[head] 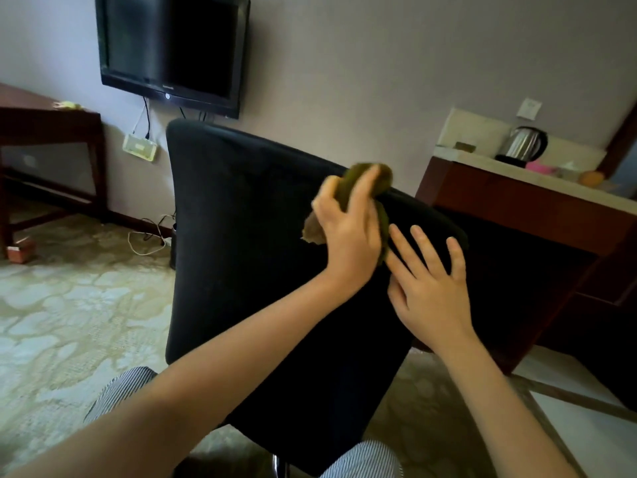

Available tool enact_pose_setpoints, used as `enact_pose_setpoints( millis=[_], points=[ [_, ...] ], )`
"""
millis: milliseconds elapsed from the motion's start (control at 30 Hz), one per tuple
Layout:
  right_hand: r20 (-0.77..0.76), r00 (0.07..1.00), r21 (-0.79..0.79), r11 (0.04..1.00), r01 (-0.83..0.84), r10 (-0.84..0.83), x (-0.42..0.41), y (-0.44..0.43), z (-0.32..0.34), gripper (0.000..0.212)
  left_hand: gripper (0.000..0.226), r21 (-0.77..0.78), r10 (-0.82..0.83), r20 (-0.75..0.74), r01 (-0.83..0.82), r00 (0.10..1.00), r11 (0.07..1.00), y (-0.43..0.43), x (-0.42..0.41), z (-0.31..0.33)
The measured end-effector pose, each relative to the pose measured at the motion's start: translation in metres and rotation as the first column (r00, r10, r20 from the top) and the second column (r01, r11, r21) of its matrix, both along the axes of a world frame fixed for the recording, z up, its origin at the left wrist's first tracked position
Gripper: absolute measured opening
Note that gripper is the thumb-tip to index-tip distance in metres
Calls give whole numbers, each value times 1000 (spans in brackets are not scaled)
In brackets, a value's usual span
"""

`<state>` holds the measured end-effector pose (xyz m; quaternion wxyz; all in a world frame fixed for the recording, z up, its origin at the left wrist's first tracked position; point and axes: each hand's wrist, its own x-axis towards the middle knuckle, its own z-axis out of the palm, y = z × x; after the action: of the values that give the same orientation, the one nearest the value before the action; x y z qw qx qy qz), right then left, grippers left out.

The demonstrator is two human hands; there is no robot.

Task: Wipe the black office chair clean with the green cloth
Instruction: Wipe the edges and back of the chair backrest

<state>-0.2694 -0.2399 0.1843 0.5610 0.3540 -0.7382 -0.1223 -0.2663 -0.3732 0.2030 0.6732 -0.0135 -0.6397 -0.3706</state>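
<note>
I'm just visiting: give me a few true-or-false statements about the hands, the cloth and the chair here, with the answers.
1. The left hand grips the green cloth. True.
2. The cloth is on the seat. False: it is at the top edge of the chair backrest.
3. The right hand is open, fingers spread. True.
4. The right hand holds a spray bottle. False: it holds nothing.
5. The TV shows a picture. False: its screen is dark.

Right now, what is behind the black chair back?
Behind the black fabric chair back, on its right, stands a dark red wooden counter against the wall. The chair back hides the counter's left part and the floor directly behind it.
</note>
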Motion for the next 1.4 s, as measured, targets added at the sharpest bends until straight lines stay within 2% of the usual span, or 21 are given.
enact_pose_setpoints(
  millis=[100, 200, 267, 400, 467, 533, 733, 900, 1100, 1200, 1300, 1400],
  points=[
    [14, 1000, 6, 1000, -15, 15, 2, 16, 4, 39, 36, -319, 56, -23, -60, 998, 946, 7, 0, -15],
    [20, 999, 2, 999, -46, 46, 4, 25, 2, 41, 37, -474, 84, -14, -80, 996, 877, -14, 6, -20],
    [18, 997, -75, 994, -75, 77, 4, 27, 4, 43, 38, -458, 102, 32, -76, 994, 886, -33, 10, -17],
    [22, 993, -245, 963, -111, 120, 1, 22, 9, 44, 37, -171, 144, 185, -112, 972, 979, -86, 24, 12],
    [63, 989, -258, 959, -114, 134, -1, 16, 11, 46, 33, -30, 171, 276, -170, 946, 985, -113, 31, 31],
    [129, 976, -256, 957, -136, 174, -2, 10, 10, 48, 32, 8, 184, 353, -200, 917, 980, -130, 35, 44],
    [176, 945, -307, 927, -214, 276, 0, 2, 13, 52, 30, -82, 167, 412, -146, 896, 986, -119, 44, 55],
    [187, 931, -338, 911, -238, 313, 9, -9, 10, 66, 34, -314, 125, 453, 27, 883, 949, -75, 60, 51],
    [242, 898, -321, 904, -283, 367, 27, -31, 11, 57, 35, -414, 64, 424, 130, 904, 901, -43, 71, 38],
    [282, 837, -339, 865, -370, 469, 35, -46, 12, 56, 34, -475, 88, 373, 109, 924, 873, -67, 72, 35],
    [329, 690, -472, 745, -472, 645, 38, -68, 12, 56, 34, -464, 118, 375, 76, 919, 883, -109, 69, 38],
    [413, 542, -598, 667, -445, 732, 37, -83, 4, 65, 35, -387, 96, 399, 73, 912, 919, -141, 65, 41]
  ],
)
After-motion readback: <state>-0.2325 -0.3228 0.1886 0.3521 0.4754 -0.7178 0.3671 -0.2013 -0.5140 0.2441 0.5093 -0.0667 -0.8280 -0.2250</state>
